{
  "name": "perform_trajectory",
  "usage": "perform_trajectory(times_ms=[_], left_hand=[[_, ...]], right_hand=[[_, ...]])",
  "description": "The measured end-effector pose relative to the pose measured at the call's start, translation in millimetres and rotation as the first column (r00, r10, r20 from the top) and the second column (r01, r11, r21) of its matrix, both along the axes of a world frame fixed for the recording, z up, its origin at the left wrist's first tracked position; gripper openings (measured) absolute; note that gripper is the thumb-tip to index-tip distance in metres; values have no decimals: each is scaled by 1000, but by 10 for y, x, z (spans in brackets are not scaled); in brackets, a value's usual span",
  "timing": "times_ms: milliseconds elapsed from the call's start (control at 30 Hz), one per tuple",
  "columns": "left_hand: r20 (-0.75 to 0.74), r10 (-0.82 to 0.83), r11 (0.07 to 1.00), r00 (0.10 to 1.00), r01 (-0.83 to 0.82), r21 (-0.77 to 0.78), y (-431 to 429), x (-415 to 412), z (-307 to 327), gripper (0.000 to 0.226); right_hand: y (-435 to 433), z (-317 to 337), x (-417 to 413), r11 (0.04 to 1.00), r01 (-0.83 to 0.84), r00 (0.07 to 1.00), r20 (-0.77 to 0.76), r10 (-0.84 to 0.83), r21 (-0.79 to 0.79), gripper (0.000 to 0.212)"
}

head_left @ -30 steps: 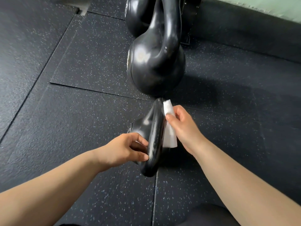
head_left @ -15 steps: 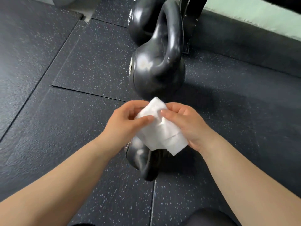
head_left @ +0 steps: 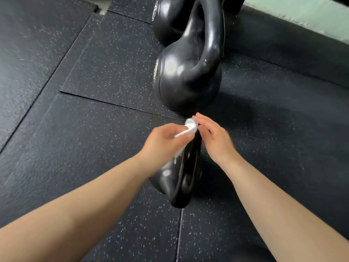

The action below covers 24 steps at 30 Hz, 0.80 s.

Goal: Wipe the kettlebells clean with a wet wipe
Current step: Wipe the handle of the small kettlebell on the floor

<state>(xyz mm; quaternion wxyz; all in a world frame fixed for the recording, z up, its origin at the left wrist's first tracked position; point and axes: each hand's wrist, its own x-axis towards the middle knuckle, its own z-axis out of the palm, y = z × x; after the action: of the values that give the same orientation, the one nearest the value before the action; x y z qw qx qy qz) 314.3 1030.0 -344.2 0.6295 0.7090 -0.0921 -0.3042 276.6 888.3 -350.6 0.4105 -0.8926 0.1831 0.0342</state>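
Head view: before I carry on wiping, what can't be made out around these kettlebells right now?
- Nearest kettlebell: the top of its handle is hidden by the left hand, the wet wipe and the right hand.
- Wet wipe: mostly hidden inside the left hand.
- Far kettlebell: cut off by the top edge and blocked by the middle kettlebell.
- Middle kettlebell's side emblem: too small and oblique to read.
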Motion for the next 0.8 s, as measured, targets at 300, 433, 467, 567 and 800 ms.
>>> perform_trajectory(times_ms=[300, 433, 467, 567, 800], left_hand=[[-56, -5, 1000, 998, 6, 19, 1, -78, -224, 22], [64, -65, 998, 996, 64, 28, 116, -152, -230, 25], [107, -41, 999, 993, 38, 22, 89, -149, -208, 29], [158, 75, 997, 985, -74, -11, -73, -38, -171, 33], [205, 9, 1000, 979, -12, 12, -123, 68, -185, 36]], right_hand=[[20, 17, 12, 997, 61, 998, 7, -62, 50, 34], [8, 14, 22, 994, 77, 997, 16, -78, 71, 33], [6, 7, 25, 992, 85, 996, 24, -87, 94, 33], [5, -31, 24, 985, 98, 993, 49, -106, 139, 32], [5, -38, 6, 983, 100, 993, 45, -109, 156, 32]])
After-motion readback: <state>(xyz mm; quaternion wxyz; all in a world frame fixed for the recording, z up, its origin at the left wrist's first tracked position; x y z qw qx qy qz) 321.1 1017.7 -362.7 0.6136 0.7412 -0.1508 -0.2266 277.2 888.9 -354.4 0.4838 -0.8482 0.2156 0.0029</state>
